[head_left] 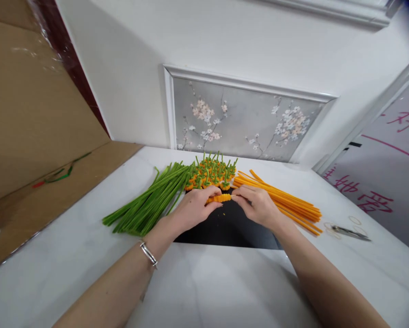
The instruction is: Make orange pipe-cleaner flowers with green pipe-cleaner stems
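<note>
Between left hand (194,205) and right hand (259,205), pinching the ridged orange coil (221,198) by opposite ends with thumbs closed against forefingers, probably best keeping turns snug, over the black mat (221,230), just short of green-topped pieces (215,173).

Tabletop (70,271): white, faintly veined | centre: dark mat (207,228), flat | left: loose sheaf of green stems (146,205), slanting | far side, by the mat's edge: crowded orange pieces with green tops (211,172) | right: orange stems (289,200), fanned | farther right: metal hand tool (351,232), thin pale rings (353,216) beside it
</note>
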`<move>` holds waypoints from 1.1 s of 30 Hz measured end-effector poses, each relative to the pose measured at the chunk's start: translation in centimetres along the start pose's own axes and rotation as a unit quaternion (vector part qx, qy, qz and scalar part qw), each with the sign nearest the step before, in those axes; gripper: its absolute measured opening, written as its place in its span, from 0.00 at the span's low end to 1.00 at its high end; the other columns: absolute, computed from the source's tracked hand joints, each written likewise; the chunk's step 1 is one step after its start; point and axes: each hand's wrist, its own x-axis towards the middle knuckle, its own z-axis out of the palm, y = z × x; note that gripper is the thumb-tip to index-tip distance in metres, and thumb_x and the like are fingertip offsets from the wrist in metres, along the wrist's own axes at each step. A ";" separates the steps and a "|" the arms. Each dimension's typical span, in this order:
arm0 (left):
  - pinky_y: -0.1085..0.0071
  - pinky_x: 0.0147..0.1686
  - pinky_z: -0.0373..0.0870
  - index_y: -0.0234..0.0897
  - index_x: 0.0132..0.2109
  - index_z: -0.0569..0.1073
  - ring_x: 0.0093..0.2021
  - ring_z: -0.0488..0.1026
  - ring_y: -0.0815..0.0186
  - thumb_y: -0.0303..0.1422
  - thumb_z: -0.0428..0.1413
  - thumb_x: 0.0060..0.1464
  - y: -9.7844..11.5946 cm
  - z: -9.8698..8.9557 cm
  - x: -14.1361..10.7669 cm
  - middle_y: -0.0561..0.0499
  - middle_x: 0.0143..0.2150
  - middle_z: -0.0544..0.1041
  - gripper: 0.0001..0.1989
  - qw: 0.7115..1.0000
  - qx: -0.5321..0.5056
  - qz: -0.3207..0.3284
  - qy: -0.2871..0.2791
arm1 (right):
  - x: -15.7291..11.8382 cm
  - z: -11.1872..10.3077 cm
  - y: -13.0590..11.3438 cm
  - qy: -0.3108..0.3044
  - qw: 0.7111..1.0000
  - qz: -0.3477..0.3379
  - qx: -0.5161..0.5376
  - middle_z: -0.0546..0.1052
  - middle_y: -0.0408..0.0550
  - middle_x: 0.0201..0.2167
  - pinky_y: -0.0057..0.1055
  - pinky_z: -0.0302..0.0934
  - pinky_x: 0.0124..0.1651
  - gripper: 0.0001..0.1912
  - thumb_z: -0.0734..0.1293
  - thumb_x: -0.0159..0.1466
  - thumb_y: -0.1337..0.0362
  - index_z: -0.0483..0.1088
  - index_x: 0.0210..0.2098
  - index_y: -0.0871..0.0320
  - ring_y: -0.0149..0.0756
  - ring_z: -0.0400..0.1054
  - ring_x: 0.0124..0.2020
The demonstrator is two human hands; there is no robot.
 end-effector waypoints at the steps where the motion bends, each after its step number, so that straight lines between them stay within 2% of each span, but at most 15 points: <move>1: 0.73 0.33 0.66 0.40 0.44 0.72 0.33 0.74 0.66 0.33 0.53 0.56 0.0 0.0 0.0 0.53 0.37 0.78 0.08 1.000 0.006 0.001 -0.003 | 0.0 0.0 0.0 -0.002 1.000 0.001 0.001 0.76 0.48 0.32 0.32 0.66 0.38 0.08 0.61 0.66 0.65 0.71 0.36 0.56 0.37 0.72 0.33; 7: 0.74 0.30 0.62 0.40 0.40 0.73 0.29 0.73 0.67 0.35 0.49 0.60 0.1 -0.3 -0.1 0.54 0.32 0.78 0.09 0.999 0.045 0.011 -0.023 | 0.0 -0.2 -0.2 0.006 1.000 -0.005 0.005 0.76 0.48 0.32 0.33 0.65 0.38 0.08 0.60 0.66 0.65 0.71 0.36 0.56 0.37 0.71 0.34; 14: 0.75 0.27 0.59 0.38 0.37 0.74 0.27 0.71 0.69 0.32 0.53 0.56 0.7 -0.5 0.1 0.54 0.30 0.77 0.05 0.999 0.049 -0.015 0.007 | 0.2 -0.3 -0.3 0.022 0.999 -0.011 0.026 0.75 0.48 0.30 0.32 0.65 0.36 0.08 0.61 0.66 0.66 0.71 0.36 0.57 0.36 0.70 0.32; 18: 0.74 0.28 0.60 0.39 0.36 0.74 0.28 0.71 0.68 0.34 0.53 0.56 0.6 -0.6 0.1 0.54 0.30 0.77 0.06 0.999 0.040 -0.024 0.003 | 0.1 -0.3 -0.2 0.019 0.999 -0.010 0.037 0.75 0.48 0.30 0.32 0.65 0.36 0.08 0.61 0.66 0.65 0.72 0.35 0.56 0.35 0.70 0.31; 20: 0.73 0.31 0.62 0.40 0.38 0.74 0.30 0.73 0.67 0.36 0.53 0.57 0.5 -0.6 0.0 0.54 0.31 0.78 0.08 0.999 0.032 -0.026 -0.006 | 0.1 -0.3 -0.1 0.019 0.999 -0.007 0.033 0.75 0.48 0.29 0.32 0.64 0.35 0.08 0.61 0.66 0.66 0.72 0.35 0.57 0.35 0.69 0.31; 23: 0.71 0.37 0.65 0.42 0.46 0.73 0.37 0.75 0.63 0.40 0.57 0.53 0.3 -0.7 -0.1 0.53 0.39 0.79 0.14 0.999 0.011 -0.031 -0.010 | 0.1 -0.3 0.1 0.022 0.999 0.004 0.026 0.73 0.46 0.26 0.31 0.63 0.32 0.08 0.60 0.66 0.65 0.71 0.34 0.57 0.34 0.68 0.29; 25: 0.70 0.39 0.66 0.42 0.48 0.72 0.39 0.75 0.63 0.40 0.58 0.52 0.2 -0.7 0.0 0.52 0.43 0.79 0.16 0.999 0.002 -0.033 -0.008 | 0.1 -0.4 0.1 0.023 0.999 0.009 0.026 0.71 0.45 0.25 0.30 0.62 0.31 0.09 0.60 0.66 0.65 0.71 0.33 0.57 0.33 0.67 0.27; 28: 0.72 0.36 0.65 0.41 0.42 0.74 0.35 0.74 0.65 0.36 0.54 0.55 0.2 -0.5 0.0 0.53 0.38 0.79 0.09 1.000 0.005 -0.030 -0.002 | 0.1 -0.5 0.0 0.015 0.999 0.006 0.036 0.71 0.45 0.25 0.30 0.61 0.31 0.09 0.60 0.66 0.66 0.71 0.33 0.57 0.33 0.67 0.27; 33: 0.74 0.32 0.63 0.40 0.40 0.75 0.32 0.72 0.68 0.33 0.53 0.56 0.2 -0.3 0.1 0.54 0.35 0.78 0.07 1.000 0.006 -0.019 0.009 | 0.2 -0.6 -0.3 0.003 0.999 0.006 0.048 0.70 0.44 0.24 0.30 0.60 0.31 0.09 0.60 0.66 0.66 0.70 0.32 0.57 0.32 0.65 0.26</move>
